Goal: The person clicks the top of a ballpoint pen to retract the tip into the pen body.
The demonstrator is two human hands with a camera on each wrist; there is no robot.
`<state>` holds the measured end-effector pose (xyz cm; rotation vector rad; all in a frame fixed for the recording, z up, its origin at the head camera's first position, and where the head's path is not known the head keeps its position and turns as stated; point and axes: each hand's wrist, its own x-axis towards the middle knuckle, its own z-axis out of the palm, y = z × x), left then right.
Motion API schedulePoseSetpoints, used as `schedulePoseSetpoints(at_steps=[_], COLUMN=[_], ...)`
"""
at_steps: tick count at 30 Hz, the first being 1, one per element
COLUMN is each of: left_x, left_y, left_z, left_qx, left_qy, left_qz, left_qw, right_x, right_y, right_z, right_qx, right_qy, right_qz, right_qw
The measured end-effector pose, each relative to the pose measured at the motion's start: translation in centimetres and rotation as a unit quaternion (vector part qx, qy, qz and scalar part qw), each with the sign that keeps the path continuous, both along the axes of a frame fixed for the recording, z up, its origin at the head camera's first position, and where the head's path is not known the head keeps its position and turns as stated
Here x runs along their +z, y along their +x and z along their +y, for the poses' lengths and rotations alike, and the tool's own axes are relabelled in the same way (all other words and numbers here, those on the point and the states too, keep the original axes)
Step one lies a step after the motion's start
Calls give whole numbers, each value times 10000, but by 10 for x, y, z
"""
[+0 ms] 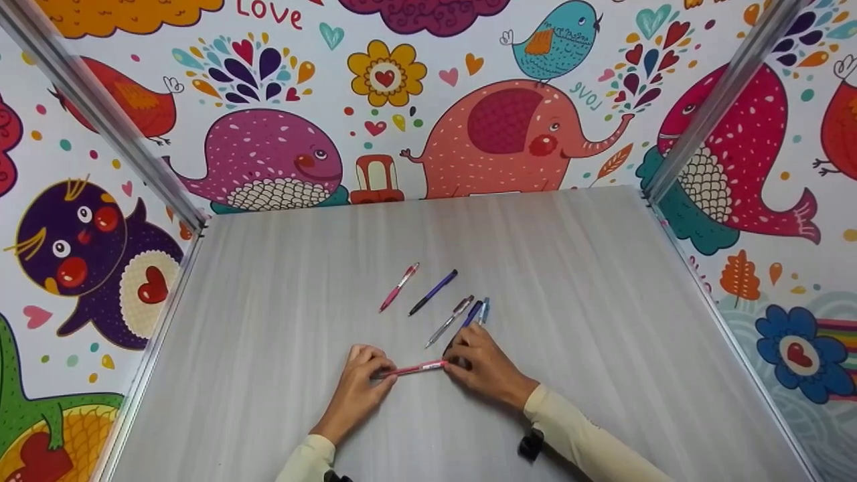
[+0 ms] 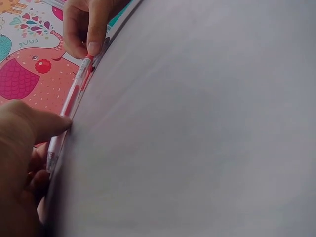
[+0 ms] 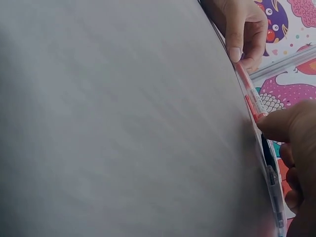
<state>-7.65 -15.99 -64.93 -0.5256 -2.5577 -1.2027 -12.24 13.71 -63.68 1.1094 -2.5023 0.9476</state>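
A clear-barrelled red pen (image 1: 418, 368) lies crosswise, low over the near part of the table, with a hand at each end. My left hand (image 1: 358, 388) pinches its left end between thumb and fingers. At the other end, my right hand (image 1: 489, 367) grips the pen by thumb and fingertips. The right wrist view shows the red barrel (image 3: 251, 94) running between both hands. Just past the right hand's knuckles are a dark blue pen (image 1: 473, 312), partly covered by that hand, and a light blue pen (image 1: 484, 311). A clear grey pen (image 1: 450, 321) slants beside them.
Farther back on the grey table (image 1: 281, 288) lie a pink pen (image 1: 399, 288) and a blue pen with a black grip (image 1: 433, 292), both slanted. Walls with cartoon animals (image 1: 495, 144) and metal corner posts (image 1: 723, 104) enclose the back and sides.
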Motion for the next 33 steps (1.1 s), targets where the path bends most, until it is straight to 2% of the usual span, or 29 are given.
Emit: schedulePoseSetpoints(at_steps=[12,20,27,33], left_x=[1,1,-1,-1], left_y=[1,-1,-2,-1], left_z=[-3,-4,-5,-6], left_qx=[-132,-299,-404,-498], left_qy=[-69,-68,-13,-47], left_qz=[-185,67,380,332], left_qw=[9997,9995,9985,9982], right_x=[2,3,-1,-1], right_y=[1,1,0,0], right_z=[1,1,1,1], right_qx=[90,108,196,296], right_qy=[97,164,19,-13], right_qz=[-160,-175,99,126], right_qw=[9998,9997,9998,9995])
